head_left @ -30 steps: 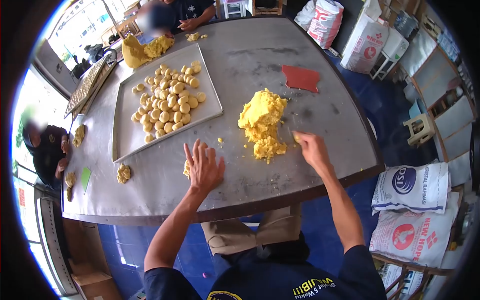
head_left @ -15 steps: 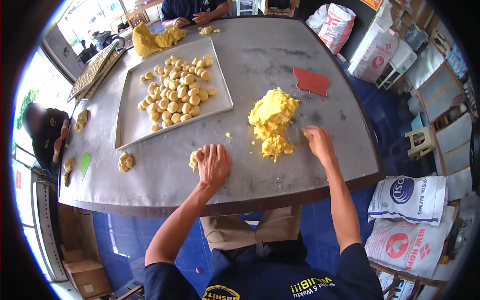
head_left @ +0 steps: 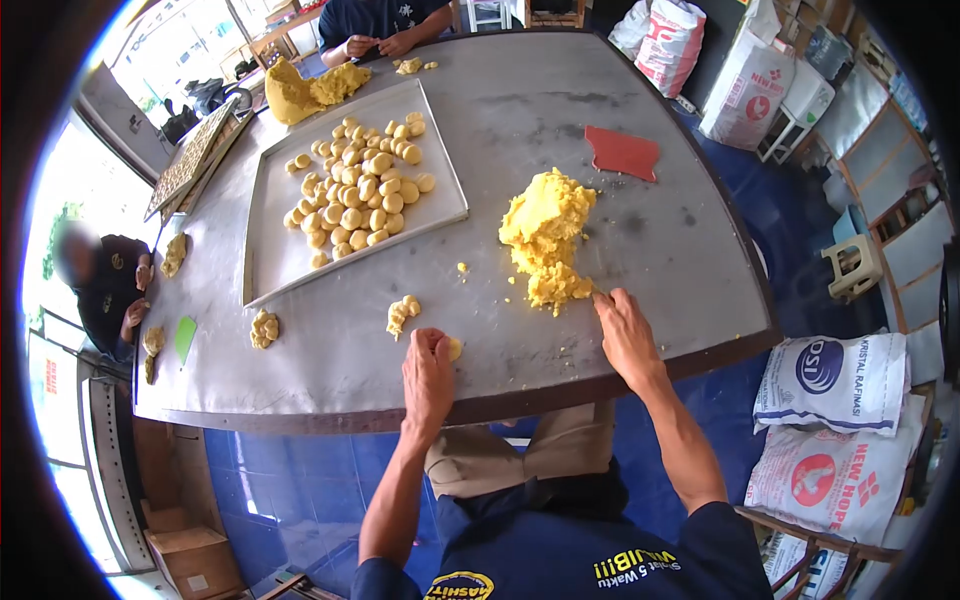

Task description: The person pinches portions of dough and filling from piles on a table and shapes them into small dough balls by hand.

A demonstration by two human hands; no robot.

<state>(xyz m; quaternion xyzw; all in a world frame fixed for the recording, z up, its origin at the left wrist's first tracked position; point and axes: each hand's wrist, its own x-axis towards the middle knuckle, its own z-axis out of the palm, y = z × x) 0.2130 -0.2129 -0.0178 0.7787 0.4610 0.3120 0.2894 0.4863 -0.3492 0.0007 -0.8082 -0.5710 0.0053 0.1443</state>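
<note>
My left hand (head_left: 428,378) is closed near the table's front edge, with a small piece of dough (head_left: 455,349) showing at its fingers. Just beyond it lies a lumpy clump of pale dough (head_left: 402,315). My right hand (head_left: 628,335) has its fingers pinched together at the lower edge of a crumbly yellow mound (head_left: 545,220). Something thin seems to stick out at those fingertips, too small to make out. A few yellow crumbs (head_left: 462,267) are scattered between the two hands.
A metal tray (head_left: 290,270) holds many dough balls (head_left: 365,190). Behind it sits a large yellow dough mass (head_left: 295,92). A red scraper (head_left: 622,155) and a green scraper (head_left: 185,338) lie on the table (head_left: 520,110). Two other people work at the far and left edges.
My left hand has come off the dough clump and drawn back toward the table edge with a piece of dough. My right hand has moved left and down to the yellow mound's lower edge.
</note>
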